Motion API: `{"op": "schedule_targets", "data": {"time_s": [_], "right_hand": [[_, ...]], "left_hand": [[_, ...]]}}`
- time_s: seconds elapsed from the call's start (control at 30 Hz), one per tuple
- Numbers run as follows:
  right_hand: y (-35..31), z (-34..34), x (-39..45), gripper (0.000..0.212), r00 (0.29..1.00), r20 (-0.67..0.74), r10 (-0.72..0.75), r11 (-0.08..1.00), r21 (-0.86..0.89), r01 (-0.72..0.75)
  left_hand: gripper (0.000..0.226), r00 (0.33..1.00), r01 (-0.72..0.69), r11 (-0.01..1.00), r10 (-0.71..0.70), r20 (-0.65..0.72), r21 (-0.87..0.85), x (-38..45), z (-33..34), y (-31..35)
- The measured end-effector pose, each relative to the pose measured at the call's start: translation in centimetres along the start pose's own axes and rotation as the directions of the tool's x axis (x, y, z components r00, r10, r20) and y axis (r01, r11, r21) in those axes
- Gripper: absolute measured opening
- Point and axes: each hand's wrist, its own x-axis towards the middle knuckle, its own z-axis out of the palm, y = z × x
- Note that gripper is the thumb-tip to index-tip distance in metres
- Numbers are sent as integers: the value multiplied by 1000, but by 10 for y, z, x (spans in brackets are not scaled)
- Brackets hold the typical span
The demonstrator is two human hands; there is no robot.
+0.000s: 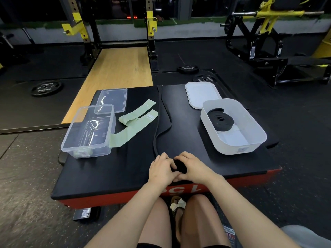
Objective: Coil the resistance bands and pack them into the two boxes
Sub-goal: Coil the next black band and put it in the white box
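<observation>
A long black resistance band [162,120] runs down the middle of the black platform [125,167] to its near edge. There my left hand [162,170] and my right hand [193,167] pinch its rolled-up end [179,165] between fingers and thumbs. A coiled black band [220,120] lies inside the white box [234,145] at the right. A light green band [132,126] lies flat and partly folded beside the clear plastic box [86,151] at the left, which looks nearly empty.
A clear lid [112,100] lies behind the clear box, and a white lid [201,93] behind the white box. Weight plates [45,87] lie on the gym floor, with a yellow-and-black rack [152,24] beyond. My knees are under the platform's near edge.
</observation>
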Motion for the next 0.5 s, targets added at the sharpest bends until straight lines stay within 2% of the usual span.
{"op": "schedule_targets", "data": {"time_s": [0.13,0.3,0.4,0.5], "right_hand": [[1,2,-1,77,999,-30,-14,1000,-10,14],[-1,11,-4,62,993,-112,-21,999,-44,16],[-3,18,-6,59,986,-166,1,998,-58,-11],[-6,22,-6,56,976,-217,16,998,-50,-27]], "left_hand": [[29,998,24,1000,-23,57,-1,4,-5,3],[26,997,74,997,-74,21,3,4,0,8],[24,995,91,994,-89,43,-58,6,1,5],[24,991,81,981,-59,123,-179,10,-5,-3]]}}
